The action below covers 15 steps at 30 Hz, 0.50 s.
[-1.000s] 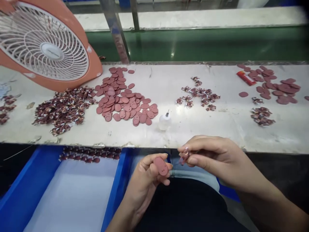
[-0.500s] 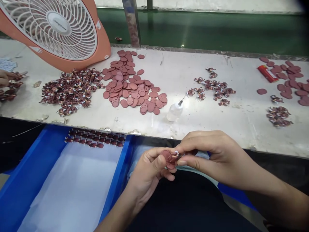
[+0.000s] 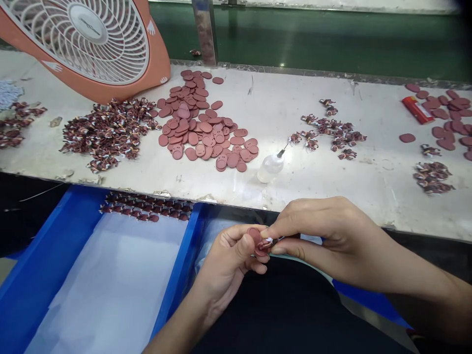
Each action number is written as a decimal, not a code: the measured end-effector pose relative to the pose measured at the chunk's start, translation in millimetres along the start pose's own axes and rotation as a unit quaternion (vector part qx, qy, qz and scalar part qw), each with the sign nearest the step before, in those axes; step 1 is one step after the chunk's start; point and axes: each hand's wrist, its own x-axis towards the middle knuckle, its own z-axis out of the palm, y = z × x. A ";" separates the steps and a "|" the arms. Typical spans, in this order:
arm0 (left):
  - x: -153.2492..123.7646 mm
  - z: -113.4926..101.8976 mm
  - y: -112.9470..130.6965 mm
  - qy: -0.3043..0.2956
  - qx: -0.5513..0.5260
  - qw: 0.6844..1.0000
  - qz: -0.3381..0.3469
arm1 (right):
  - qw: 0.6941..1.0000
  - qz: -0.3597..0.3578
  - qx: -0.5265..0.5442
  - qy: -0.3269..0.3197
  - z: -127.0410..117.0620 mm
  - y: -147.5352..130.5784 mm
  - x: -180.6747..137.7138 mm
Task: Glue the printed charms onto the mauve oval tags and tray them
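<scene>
My left hand [image 3: 232,255] pinches a reddish-brown oval base [image 3: 254,235] between thumb and fingers, held over my lap. My right hand [image 3: 320,231] has thumb and forefinger closed on a small painted figurine [image 3: 266,243], brown with a bit of white. The figurine touches the base; whether it is fixed there I cannot tell. On the bench beyond stands a clear dropper bottle [image 3: 270,168] with a dark needle tip. Left of it lies a heap of oval bases [image 3: 206,129], some with small holes.
A large pile of figurines [image 3: 106,130] sits before an orange fan [image 3: 158,59]. Smaller figurine groups [image 3: 339,129] and a red lighter [image 3: 417,109] lie to the right. Below the bench edge, a blue drawer-like bin [image 3: 180,265] holds rows of figurines on bases [image 3: 147,206] on white sheets.
The figurine has tilted slightly lower against the base in my hands. The view has shifted a little, and a co-worker's hand at the far left has gone out of sight.
</scene>
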 end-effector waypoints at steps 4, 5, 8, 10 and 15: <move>-1.1 1.5 -0.1 0.027 -0.017 0.999 -0.004 | 0.999 -0.006 -0.037 -0.012 2.2 -2.4 0.6; -1.5 2.4 0.2 0.034 -0.021 0.999 -0.004 | 0.999 -0.012 -0.046 -0.012 2.9 -2.8 0.8; -3.3 5.1 1.5 0.044 -0.027 0.999 -0.003 | 0.998 -0.024 -0.055 -0.017 4.3 -4.1 1.1; -5.5 6.5 2.1 0.043 -0.028 0.999 -0.005 | 0.998 -0.032 -0.055 -0.020 4.5 -5.5 0.4; -13.2 9.0 2.8 0.023 -0.044 0.999 -0.004 | 0.996 -0.054 -0.055 -0.032 4.2 -11.2 -5.9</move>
